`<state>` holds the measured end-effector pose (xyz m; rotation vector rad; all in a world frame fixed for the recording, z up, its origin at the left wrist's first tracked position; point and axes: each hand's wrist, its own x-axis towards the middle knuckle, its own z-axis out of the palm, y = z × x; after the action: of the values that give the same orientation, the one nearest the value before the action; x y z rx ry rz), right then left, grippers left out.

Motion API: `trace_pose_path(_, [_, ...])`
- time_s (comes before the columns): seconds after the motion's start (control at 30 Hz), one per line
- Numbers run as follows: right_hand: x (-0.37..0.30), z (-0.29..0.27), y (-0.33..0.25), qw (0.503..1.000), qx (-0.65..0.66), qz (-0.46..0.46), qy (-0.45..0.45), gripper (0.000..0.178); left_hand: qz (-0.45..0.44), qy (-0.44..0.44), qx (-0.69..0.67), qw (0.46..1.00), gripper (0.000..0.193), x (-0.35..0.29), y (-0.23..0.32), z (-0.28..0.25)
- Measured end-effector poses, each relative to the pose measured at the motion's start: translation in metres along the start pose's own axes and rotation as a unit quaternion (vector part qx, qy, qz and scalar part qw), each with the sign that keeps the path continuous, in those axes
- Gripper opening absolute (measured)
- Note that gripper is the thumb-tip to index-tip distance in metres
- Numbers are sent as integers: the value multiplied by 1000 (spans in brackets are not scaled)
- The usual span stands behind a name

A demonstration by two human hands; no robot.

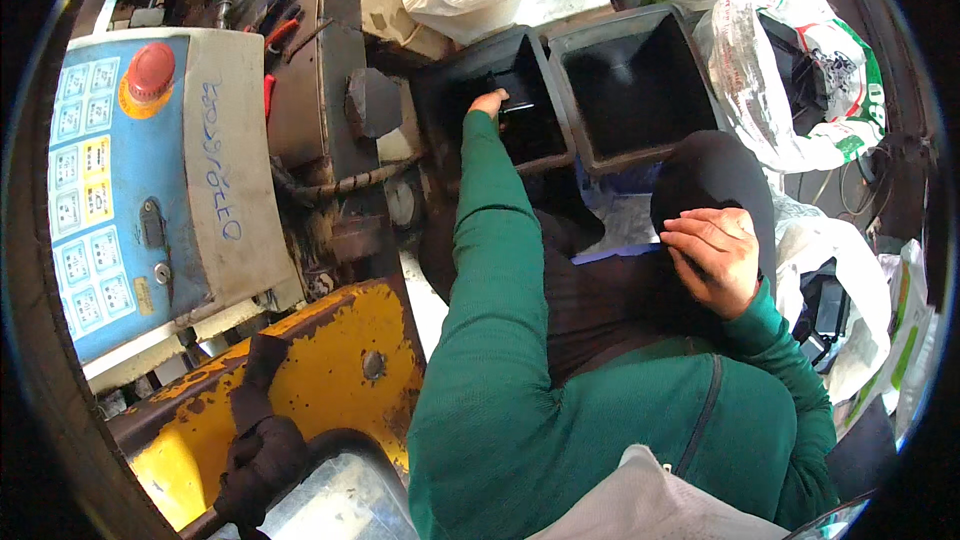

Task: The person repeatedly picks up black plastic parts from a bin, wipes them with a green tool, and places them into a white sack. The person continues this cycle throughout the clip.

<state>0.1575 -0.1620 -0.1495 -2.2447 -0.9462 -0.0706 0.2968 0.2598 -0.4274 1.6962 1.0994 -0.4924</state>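
a: where is the left hand [488, 100]?
b: reaching forward at the end of a green sleeve [495, 250], down into the left black bin [450, 90]
a: is it gripping anything?
b: i cannot tell; its fingers meet a dark, shiny piece [518, 105] in that bin, but the piece is nearly as black as the walls, so touching and holding look alike
a: and the right hand [718, 255]?
b: resting by the bent knee [712, 170] in dark trousers, back of the hand up, fingers loosely stretched and close together, with nothing seen in them
a: what is next to the left bin?
b: the right black bin [625, 90], side by side with it, its dark inside facing up
a: and farther to the right?
b: a white bag with green and red print [745, 50], its mouth wide around black parts [795, 75], and nearer the person another white bag [835, 250], also with black pieces [822, 315] in it
a: what about the left side?
b: a blue control panel [190, 190] with a red knob [152, 68], and below it a chipped yellow metal part [350, 355] with a dark cloth [268, 445] hanging over it
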Motion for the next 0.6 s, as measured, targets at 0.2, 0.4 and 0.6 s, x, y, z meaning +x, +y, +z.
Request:
trace_pose_path(0.2, [-4,-1,1,1000,0,-7,8,25,25,-43,48,998,34,-38,22,-4])
trace_pose_path(0.4, [6,5,0,999,39,7,23,20,188,42,130,973,34,-82,44,-42])
trace_pose_path(0.6, [91,59,35,801,513,309,6,68,229,-128,-310,914,36,-261,58,-42])
